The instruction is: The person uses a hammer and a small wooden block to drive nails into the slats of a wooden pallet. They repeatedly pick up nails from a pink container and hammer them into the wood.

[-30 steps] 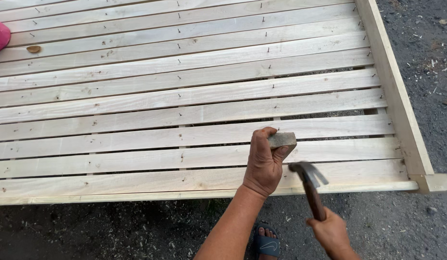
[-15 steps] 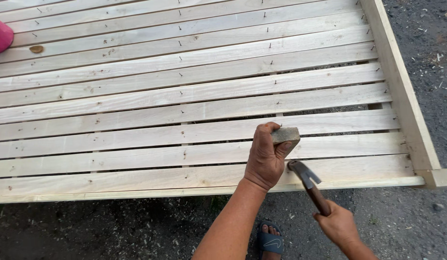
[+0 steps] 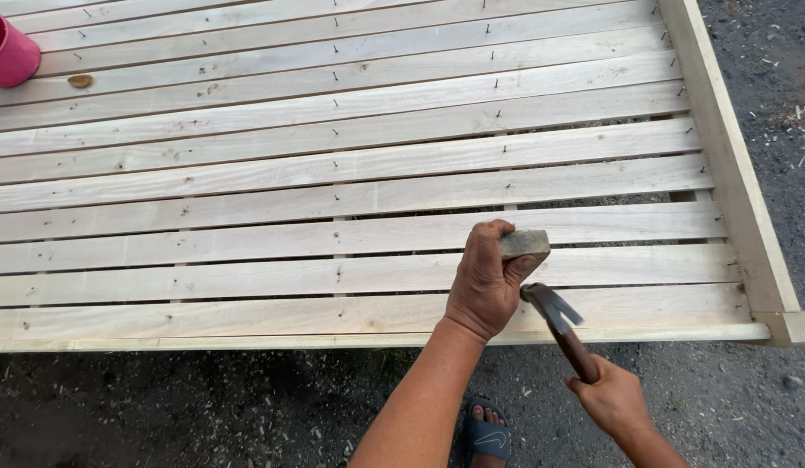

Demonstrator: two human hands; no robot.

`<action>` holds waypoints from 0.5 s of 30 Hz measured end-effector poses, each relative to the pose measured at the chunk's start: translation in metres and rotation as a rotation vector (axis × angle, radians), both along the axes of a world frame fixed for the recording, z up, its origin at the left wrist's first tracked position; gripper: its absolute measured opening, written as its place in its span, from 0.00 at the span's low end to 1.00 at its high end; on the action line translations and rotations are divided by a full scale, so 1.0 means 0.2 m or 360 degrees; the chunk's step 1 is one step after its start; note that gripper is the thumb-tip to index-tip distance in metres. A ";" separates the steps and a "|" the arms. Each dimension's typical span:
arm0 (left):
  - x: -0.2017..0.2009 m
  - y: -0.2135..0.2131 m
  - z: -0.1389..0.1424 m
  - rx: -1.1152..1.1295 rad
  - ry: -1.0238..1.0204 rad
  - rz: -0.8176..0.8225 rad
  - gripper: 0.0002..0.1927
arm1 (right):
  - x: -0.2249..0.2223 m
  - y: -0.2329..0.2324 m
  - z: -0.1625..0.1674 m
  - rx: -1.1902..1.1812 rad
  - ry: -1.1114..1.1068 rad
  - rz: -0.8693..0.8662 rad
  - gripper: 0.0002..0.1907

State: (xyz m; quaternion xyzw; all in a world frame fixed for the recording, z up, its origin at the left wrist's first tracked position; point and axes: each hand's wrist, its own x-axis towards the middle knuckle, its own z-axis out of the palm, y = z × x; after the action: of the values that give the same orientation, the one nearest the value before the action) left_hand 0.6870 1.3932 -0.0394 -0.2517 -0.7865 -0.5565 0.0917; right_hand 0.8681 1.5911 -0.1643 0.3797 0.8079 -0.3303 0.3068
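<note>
One wooden slatted frame (image 3: 350,165) lies flat on the dark ground (image 3: 203,399), and about eleven pale slats can be counted running left to right across it (the top ones are cut off by the edge of the view, so the count is not firm), with one thicker side rail (image 3: 732,165) closing the right end. Rows of small dark nails stand up from the upper slats. There is one pink cup (image 3: 10,50) at the far left corner, one claw hammer (image 3: 558,325), one small grey block (image 3: 524,243), and two hands. The left hand (image 3: 487,282) reaches in from below on a straight forearm, its back turned up, knuckles bent, with fingers and thumb curled tight around the block, which pokes out to the right of the fist and sits over the third slat from the near edge. The right hand (image 3: 615,400) is lower and to the right, off the frame, over the ground, its fingers wrapped closed around the hammer's reddish-brown handle; the metal head points up and left, lying just beside the left fist, over the nearest slat. One foot in a dark blue sandal (image 3: 487,431) shows between the two forearms.
</note>
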 end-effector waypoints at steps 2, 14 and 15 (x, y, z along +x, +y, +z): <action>0.00 0.00 -0.01 -0.0001 0.0030 0.0001 0.22 | 0.04 0.01 0.00 -0.0001 0.0319 -0.0074 0.16; 0.01 -0.02 0.02 -0.0038 0.0084 0.0000 0.21 | -0.04 -0.02 0.12 0.0182 -0.0300 0.0215 0.16; 0.01 -0.03 0.03 -0.0041 0.0060 0.0001 0.21 | -0.04 -0.02 0.15 0.0186 -0.0270 0.0207 0.17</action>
State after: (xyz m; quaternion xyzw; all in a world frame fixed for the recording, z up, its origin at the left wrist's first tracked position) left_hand 0.6885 1.3870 -0.0341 -0.2631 -0.7918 -0.5415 0.1035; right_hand 0.8600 1.5871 -0.1349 0.3702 0.8198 -0.2287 0.3722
